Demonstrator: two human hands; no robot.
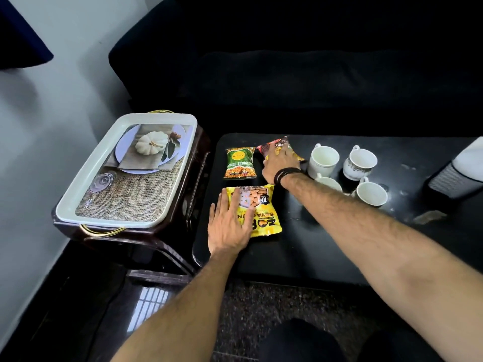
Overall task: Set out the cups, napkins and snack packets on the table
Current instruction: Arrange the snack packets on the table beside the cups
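Both hands are down on snack packets on the dark surface (326, 246). The left hand (230, 223) lies flat with straight, spread fingers pressing on the left part of the yellow packet (264, 212), which lies near the surface's front left edge. The right hand (278, 163), with dark bands at the wrist, rests palm down on the red packet (277, 146) farther back; its fingers look fairly straight on top of the pack, though whether they curl round its far edge I cannot tell. A green packet (240, 163) lies flat just left of the red one and behind the yellow one, untouched. Four white cups (322, 159) stand upright in a cluster to the right of the packets, one partly hidden behind the right forearm. At the surface's right edge is a black mesh holder (454, 178). Left of the surface, a white tray (86, 184) with gold handles and a printed pumpkin picture sits on a dark side stand (183, 212).
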